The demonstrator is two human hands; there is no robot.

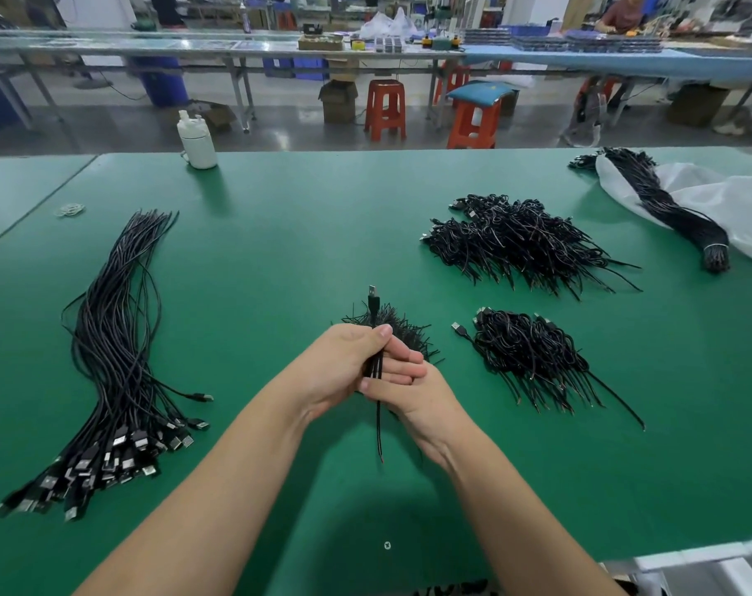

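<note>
- A person's left hand (pixel 344 363) and right hand (pixel 417 395) meet over the middle of a green counter (pixel 279 234), both holding one black USB cable (pixel 376 367) folded into several strands.
- The left hand's fingers are curled round the strands, with the thumb laid over the top. The right hand pinches the same strands just below, its thumb pressed across them.
- The cable stands nearly upright, its metal plug (pixel 372 293) poking above the hands. One loose tail hangs below them towards the counter's near edge.
- Just behind the hands lies a small heap of short black ties (pixel 402 331), partly hidden by the fingers.
- To the left, well apart, a long sheaf of straight cables (pixel 116 329) stretches along the counter, its plugs fanned out at the near end.
- To the right sit two piles of coiled cables, a smaller near pile (pixel 529 354) and a larger far pile (pixel 524 243).
- At far right a banded bundle (pixel 670 212) rests on a white plastic bag (pixel 744 208).
- A white bottle (pixel 197 141) stands at the far edge, with a few rubber bands (pixel 69 209) lying on the counter at far left.
- Red stools (pixel 385 107) stand on the floor beyond the counter.
</note>
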